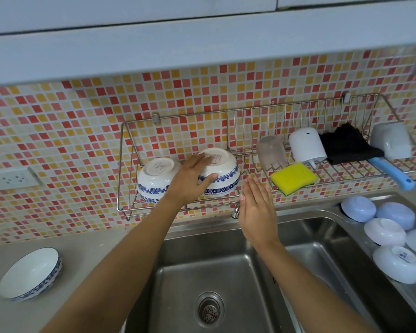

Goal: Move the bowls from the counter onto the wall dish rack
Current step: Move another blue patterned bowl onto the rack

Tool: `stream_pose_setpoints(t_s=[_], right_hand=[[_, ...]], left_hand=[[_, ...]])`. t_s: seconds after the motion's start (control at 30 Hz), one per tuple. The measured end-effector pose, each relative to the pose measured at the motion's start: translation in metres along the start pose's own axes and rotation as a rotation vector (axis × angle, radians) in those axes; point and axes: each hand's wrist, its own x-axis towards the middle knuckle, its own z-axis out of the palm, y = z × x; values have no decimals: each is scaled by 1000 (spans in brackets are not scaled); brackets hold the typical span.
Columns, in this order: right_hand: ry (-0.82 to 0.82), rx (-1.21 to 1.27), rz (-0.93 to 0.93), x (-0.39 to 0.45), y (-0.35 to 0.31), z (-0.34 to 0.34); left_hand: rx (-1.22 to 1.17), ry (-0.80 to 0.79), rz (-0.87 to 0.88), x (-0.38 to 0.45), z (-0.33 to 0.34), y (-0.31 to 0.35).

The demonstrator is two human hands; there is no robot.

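Two white bowls with blue flower bands lie upside down in the left part of the wire wall rack (130, 207). My left hand (190, 181) grips the right-hand bowl (226, 174), fingers over its base and thumb on its side. The other racked bowl (151, 181) sits just left of it. My right hand (257, 210) hovers flat and empty in front of the rack's lower rail, fingers together, above the sink. A third blue-banded bowl (29, 272) stands upright on the grey counter at the lower left.
The rack's right half holds a clear cup (270, 152), a white dispenser (306, 145), a yellow sponge (293, 177), a black cloth (346, 145) and a blue-handled scoop (392, 145). Several pale bowls (384, 231) lie upturned on the drainboard. A steel sink (214, 284) is below, with a wall socket (10, 179) at the left.
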Motion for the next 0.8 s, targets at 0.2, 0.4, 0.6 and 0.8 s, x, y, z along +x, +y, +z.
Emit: stream_pose_setpoints(t_s=[0.2,0.4,0.6,0.8], right_hand=[[-33,-27,-3,1,-2,-7],[-90,-55,-8,2,-5,-12],[-113,-71,1,2,-5,-13],[-94,-54,-11,1,-5,-12]], left_hand=[[136,160,-93,-18,-8,-5],[204,162,-235,-56,-18,-33],[254,79,-229,-64,-22,-39],[306,78,-257,-72,-18,-44]])
